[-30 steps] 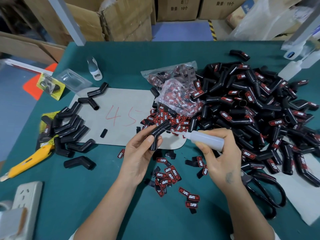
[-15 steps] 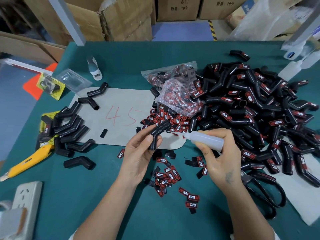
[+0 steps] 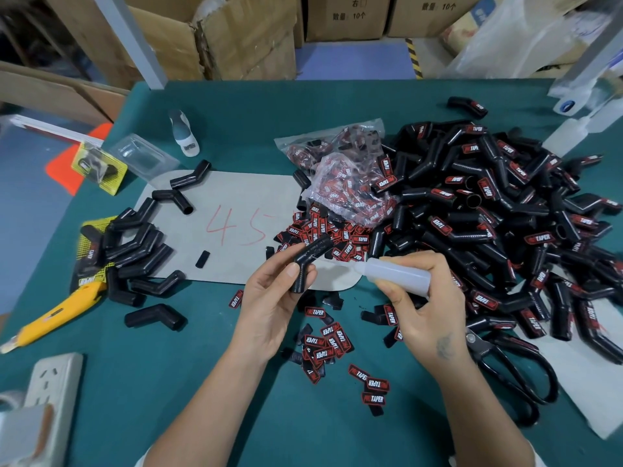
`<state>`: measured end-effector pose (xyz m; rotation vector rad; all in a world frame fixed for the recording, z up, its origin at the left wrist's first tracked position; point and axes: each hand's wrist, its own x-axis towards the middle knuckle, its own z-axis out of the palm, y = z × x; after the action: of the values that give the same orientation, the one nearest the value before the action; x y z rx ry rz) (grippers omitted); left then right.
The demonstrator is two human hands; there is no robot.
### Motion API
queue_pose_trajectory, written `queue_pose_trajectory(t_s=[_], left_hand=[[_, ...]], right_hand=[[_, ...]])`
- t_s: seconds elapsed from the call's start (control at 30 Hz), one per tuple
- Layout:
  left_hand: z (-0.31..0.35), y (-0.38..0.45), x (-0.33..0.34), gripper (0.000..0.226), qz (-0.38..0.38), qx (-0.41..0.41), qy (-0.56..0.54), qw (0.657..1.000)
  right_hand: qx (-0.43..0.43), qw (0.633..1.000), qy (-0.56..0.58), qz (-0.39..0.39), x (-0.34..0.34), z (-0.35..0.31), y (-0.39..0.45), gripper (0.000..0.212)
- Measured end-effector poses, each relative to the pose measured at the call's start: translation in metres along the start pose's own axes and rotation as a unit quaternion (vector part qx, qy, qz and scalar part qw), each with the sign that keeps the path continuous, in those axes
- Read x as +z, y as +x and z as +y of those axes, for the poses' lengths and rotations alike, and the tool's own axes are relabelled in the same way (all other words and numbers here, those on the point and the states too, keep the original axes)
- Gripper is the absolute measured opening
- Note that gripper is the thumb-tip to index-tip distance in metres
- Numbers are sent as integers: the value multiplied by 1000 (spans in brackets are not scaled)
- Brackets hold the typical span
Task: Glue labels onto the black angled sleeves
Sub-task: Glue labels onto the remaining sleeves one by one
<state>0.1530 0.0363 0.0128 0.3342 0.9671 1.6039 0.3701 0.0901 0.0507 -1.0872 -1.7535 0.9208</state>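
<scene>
Black sleeve (image 3: 308, 262) is being pinched in your left hand (image 3: 269, 308); your right hand (image 3: 426, 308) is gripping the glue bottle (image 3: 394, 274), nozzle touching it. Next, you're needing a label (image 3: 315, 312) just below the sleeve.

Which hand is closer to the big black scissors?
The right hand. It holds the glue bottle just beside the scissors, whose blades reach toward its wrist. The left hand, gripping a black sleeve, sits farther left.

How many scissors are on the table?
1. The scissors lie on the table beside the right hand, at the near edge of the sleeve pile. More could be hidden under that pile.
</scene>
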Motion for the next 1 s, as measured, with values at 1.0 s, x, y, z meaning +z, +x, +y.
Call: queue_pose_trajectory(t_s=[1.0], left_hand=[[2, 0, 0, 56, -12, -6, -1, 1000]], right_hand=[[-11, 1000, 14, 3, 2, 2, 0, 32]])
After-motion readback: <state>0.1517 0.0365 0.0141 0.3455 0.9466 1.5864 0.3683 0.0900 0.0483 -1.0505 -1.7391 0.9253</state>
